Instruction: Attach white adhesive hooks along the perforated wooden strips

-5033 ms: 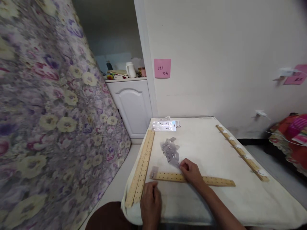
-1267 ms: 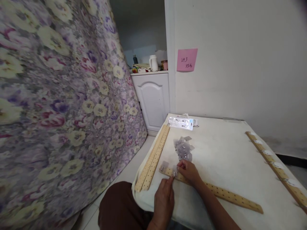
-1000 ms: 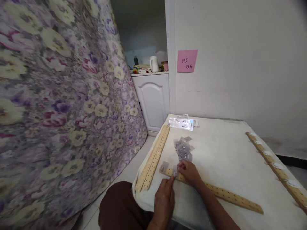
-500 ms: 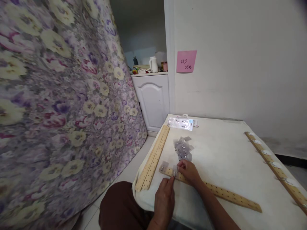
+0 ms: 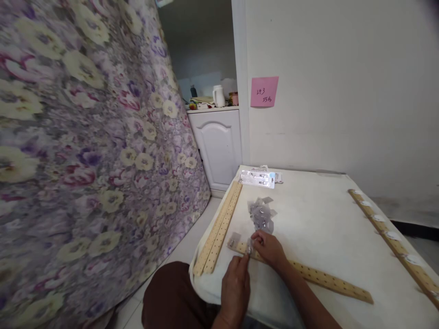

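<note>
A light wooden strip with rows of small holes (image 5: 329, 279) lies slantwise across the near part of the table. On its left part sits a small clear plastic hook (image 5: 250, 246), a see-through square with a shiny metal piece. My left hand (image 5: 236, 285) reaches in from below, fingers closed, fingertips on this hook. From the right, my right hand (image 5: 270, 247) pinches the hook's upper right edge. Another clear hook (image 5: 234, 241) lies at the strip's left end. Just beyond my hands is a pile of clear hooks (image 5: 261, 215).
Two holed wooden strips (image 5: 219, 228) lie side by side along the table's left edge. Plastic packaging (image 5: 257, 178) rests at the far end. Another strip (image 5: 380, 225) with round white pieces runs along the right edge. A floral curtain (image 5: 103, 160) hangs at left.
The view has shifted slightly. Both hands stay at the same hook, with my right fingertips moved a little along its upper edge.
</note>
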The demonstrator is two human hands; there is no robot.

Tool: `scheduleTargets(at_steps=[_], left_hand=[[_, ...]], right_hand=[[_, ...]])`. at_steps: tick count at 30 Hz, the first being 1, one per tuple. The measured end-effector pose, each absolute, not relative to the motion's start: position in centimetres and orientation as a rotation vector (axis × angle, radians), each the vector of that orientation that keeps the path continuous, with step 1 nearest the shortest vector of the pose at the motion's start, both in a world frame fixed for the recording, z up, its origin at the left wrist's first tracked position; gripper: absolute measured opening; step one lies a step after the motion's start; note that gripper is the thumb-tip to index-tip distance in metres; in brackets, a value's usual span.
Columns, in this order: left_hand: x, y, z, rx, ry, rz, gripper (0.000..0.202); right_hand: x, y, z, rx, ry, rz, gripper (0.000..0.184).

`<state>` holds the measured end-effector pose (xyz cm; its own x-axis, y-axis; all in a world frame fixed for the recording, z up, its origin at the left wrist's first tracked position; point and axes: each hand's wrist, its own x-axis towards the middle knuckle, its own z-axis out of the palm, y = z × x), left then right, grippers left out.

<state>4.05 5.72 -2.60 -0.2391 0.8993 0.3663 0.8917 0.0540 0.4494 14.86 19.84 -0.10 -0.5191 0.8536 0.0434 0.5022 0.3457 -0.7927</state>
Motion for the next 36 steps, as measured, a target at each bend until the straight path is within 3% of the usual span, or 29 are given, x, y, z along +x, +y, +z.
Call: scheduleTargets(at_steps=[36], left_hand=[[3.9,5.98,-2.32,1.983,2.284,0.983,0.047]], right_hand=[[15.12,19.41,0.66,-1.204,-2.15,1.08,0.023]])
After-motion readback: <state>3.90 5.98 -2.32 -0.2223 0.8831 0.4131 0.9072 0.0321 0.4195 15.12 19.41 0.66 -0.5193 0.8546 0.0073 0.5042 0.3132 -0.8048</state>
